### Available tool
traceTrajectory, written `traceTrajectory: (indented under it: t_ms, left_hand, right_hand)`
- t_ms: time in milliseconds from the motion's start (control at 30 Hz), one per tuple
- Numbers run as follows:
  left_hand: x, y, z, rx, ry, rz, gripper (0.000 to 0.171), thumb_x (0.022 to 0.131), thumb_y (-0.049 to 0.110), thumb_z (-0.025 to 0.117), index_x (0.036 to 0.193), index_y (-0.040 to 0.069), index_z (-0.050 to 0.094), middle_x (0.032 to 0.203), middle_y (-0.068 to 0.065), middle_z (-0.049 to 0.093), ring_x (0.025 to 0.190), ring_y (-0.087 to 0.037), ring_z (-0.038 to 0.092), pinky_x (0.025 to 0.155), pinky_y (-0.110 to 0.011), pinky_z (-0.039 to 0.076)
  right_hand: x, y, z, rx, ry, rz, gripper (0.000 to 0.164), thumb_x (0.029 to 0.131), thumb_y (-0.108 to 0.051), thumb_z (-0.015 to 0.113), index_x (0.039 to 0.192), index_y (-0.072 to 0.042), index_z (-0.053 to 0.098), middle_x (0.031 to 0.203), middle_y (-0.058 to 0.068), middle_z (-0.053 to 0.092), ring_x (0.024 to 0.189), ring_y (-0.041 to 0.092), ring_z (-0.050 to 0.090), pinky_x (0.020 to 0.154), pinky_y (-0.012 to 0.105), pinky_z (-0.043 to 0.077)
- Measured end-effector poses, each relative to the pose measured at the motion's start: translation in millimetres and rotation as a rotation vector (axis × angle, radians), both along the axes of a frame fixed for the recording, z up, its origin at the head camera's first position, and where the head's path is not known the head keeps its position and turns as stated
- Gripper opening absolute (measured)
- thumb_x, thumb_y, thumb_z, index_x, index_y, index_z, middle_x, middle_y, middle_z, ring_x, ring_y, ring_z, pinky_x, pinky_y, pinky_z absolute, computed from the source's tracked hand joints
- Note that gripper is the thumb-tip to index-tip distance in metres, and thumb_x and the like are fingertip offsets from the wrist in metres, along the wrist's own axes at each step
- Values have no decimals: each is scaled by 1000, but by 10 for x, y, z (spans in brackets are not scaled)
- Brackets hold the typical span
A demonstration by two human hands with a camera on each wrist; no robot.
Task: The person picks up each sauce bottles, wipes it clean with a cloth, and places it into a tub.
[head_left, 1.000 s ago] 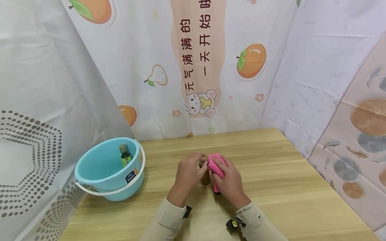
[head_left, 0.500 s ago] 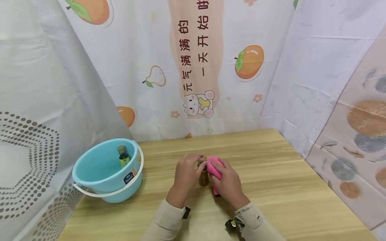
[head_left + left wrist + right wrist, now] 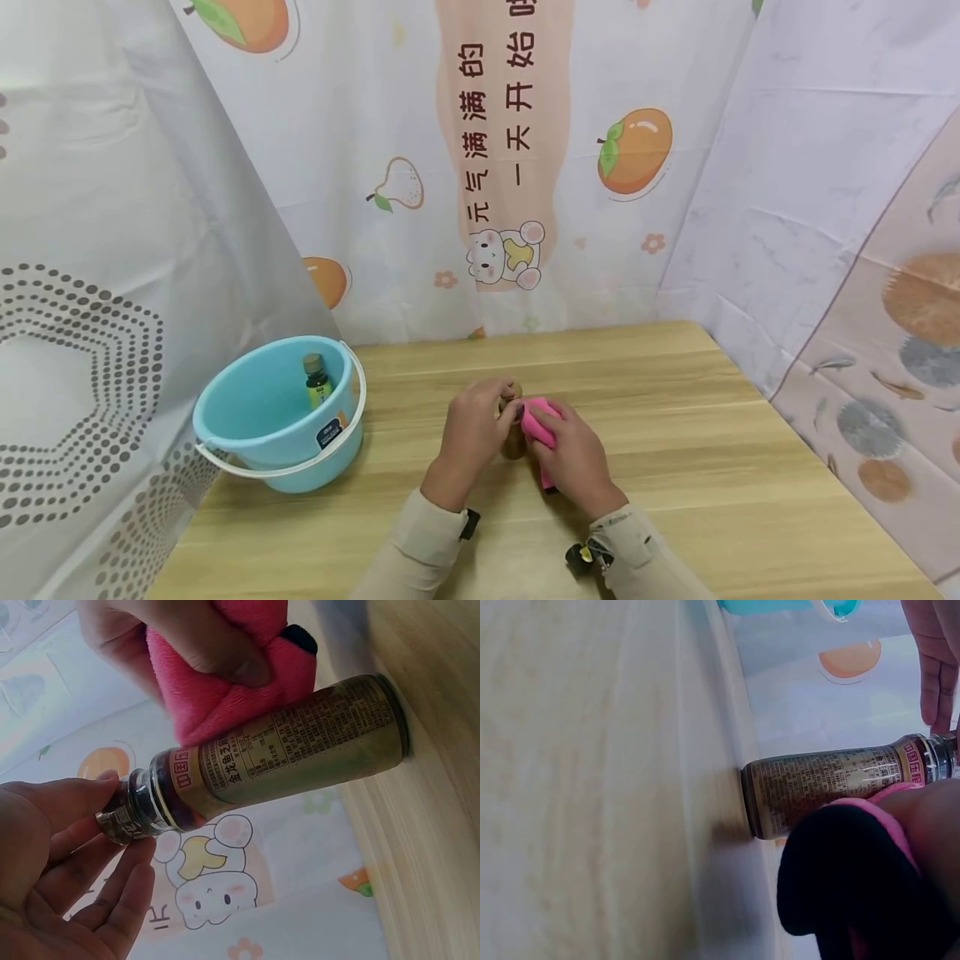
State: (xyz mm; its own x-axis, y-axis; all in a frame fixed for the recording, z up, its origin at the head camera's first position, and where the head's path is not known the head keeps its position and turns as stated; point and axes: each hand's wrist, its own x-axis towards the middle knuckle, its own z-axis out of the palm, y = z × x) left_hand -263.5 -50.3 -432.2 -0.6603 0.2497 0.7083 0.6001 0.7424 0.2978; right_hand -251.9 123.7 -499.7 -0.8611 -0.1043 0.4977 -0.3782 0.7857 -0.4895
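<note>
1. Wiping appears to be the step in hand. Head view: bottle [image 3: 513, 445], upright or nearly so, mid-table, between left hand [image 3: 469, 427] and right hand [image 3: 573, 454]. Cloth [image 3: 538, 425], pink, in the right hand, at the bottle's right side. Bucket [image 3: 300, 478], blue, to the left on the table [image 3: 750, 492]; second bottle [image 3: 317, 385] inside, by its right wall.
2. Left wrist view: left thumb and fingertips pinching the cap [image 3: 114, 823], which is on; right fingers curled round the cloth, thumb pressing it, cloth touching the labelled side.
3. Right wrist view: bottle's base at or just above the table; contact cannot be told. Right fingers mostly hidden here. Next move, as judged: calls for a steady left pinch and a turn of the bottle, bringing unwiped sides to the cloth under light pressure.
</note>
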Motion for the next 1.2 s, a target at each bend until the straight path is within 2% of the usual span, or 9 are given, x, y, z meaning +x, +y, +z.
traceTrajectory:
  t_ms: [133,367,533,667,900,1000,1200]
  left_hand:
    - [-6,5,24,-24,-21,-7,12,89,15,83,99,13,77,95,3,78,83,-16,71,69,-28,60]
    - [16,20,14,-79,-4,15,14,89,15,83,103,11,81,112,-3,79,99,-20,75,82,-33,63]
    - [48,30,-17,-75,7,15,11,89,14,83,98,10,82,111,-3,79,97,-21,75,79,-31,64]
    - [58,35,-39,-60,6,22,12,88,19,85,97,11,82,112,-4,79,100,-22,74,81,-33,64]
    - [35,38,-79,-62,63,105,11,86,25,87,93,17,83,109,-3,72,93,-17,69,74,-31,62]
    - [35,42,-87,-49,70,99,10,86,22,87,93,16,83,104,-2,68,90,-16,66,73,-28,60]
    - [30,38,-53,-31,60,77,10,84,16,88,93,13,83,103,-2,70,91,-16,68,74,-28,61]
  right_hand:
    - [-1,1,14,36,-47,-11,51,84,-19,86,133,-18,72,136,17,66,111,32,70,90,50,60]
    - [16,19,-26,111,-163,-21,48,88,-24,84,134,-19,72,135,18,66,114,35,69,94,53,58]
    - [31,30,-78,160,-212,-29,46,87,-24,84,132,-19,73,134,18,66,114,36,69,93,54,58]
    - [26,27,-101,174,-203,-35,45,86,-24,85,129,-18,75,132,18,67,111,36,70,91,54,59]
    - [-5,6,-112,120,-143,-36,41,86,-24,84,127,-21,76,125,16,70,104,32,71,86,51,61]
    - [-19,-2,-104,74,-119,-30,41,87,-23,82,127,-20,76,125,14,71,104,31,71,87,50,60]
    - [-26,-13,-54,-46,-53,-15,41,86,-21,83,127,-18,76,125,13,71,108,31,71,88,51,60]
